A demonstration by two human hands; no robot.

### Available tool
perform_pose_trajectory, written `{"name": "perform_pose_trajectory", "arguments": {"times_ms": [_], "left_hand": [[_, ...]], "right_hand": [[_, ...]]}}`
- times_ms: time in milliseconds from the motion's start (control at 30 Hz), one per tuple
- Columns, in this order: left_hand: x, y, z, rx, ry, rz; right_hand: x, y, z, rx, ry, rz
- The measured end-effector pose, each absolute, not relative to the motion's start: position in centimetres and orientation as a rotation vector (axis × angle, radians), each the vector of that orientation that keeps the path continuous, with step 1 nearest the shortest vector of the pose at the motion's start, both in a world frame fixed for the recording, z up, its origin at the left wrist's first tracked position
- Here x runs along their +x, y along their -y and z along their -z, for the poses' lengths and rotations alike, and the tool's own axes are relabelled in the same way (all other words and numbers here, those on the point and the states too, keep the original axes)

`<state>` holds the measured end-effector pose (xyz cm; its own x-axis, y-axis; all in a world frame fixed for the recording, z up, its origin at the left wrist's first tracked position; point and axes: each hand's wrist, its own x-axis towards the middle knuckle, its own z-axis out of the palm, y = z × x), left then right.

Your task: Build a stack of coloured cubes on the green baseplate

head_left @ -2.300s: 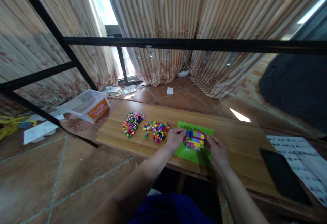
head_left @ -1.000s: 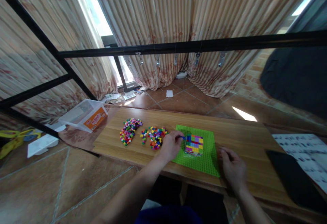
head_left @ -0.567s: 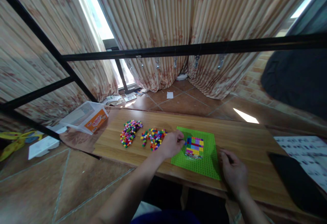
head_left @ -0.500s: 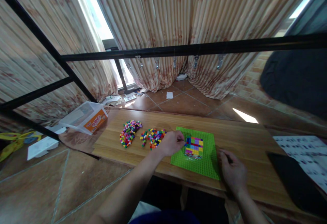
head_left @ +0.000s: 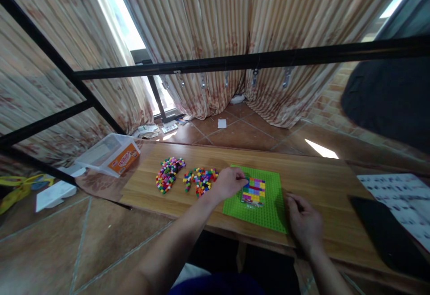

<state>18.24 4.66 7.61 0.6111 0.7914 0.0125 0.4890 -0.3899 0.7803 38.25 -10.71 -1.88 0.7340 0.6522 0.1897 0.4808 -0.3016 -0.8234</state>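
**Two brick heaps, one block on the green plate**

One multicoloured block (head_left: 253,191) — striped rows of small bricks — sits on the green plate (head_left: 265,216) on the desk (head_left: 322,183). The left hand (head_left: 230,183) pinches a blue brick (head_left: 247,181) at its edge; the right hand (head_left: 304,225) rests loosely curled, holding nothing. Two loose heaps (head_left: 166,176) lie left.

The right hand (head_left: 304,223) was at the 3 o'clock side of the brick block (head_left: 253,191) 2.3 s ago, fingers against it. It has since come off and now lies on the table (head_left: 322,183), just past the 4 o'clock corner of the green baseplate (head_left: 273,212), well apart from the block. The left hand (head_left: 228,183) gripped the block's 9 o'clock side then; a second ago it pinched a small blue piece beside the block, and now its fingertips (head_left: 244,180) sit at the block's 10 o'clock corner, the blue piece just showing under them.
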Motion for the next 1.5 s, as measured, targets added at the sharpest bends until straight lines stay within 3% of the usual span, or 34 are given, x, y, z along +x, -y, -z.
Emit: {"name": "perform_pose_trajectory", "arguments": {"times_ms": [367, 1000, 1267, 1500], "left_hand": [[19.0, -4.0, -3.9, 1.666, -1.035, -0.680], [18.1, -3.5, -4.6, 1.197, -0.841, -0.646], [11.3, -1.1, -3.7, 1.472, -0.965, -0.868], [2.1, -1.5, -2.0, 1.612, -1.419, -1.069]], "right_hand": [[38.3, 10.8, 2.0, -1.962, 0.897, -0.183], [38.3, 10.7, 1.8, -1.988, 0.914, -0.179], [38.9, 11.0, 2.5, -2.043, 0.891, -0.216], [39.6, 11.1, 2.3, -2.068, 0.816, -0.249]]}}
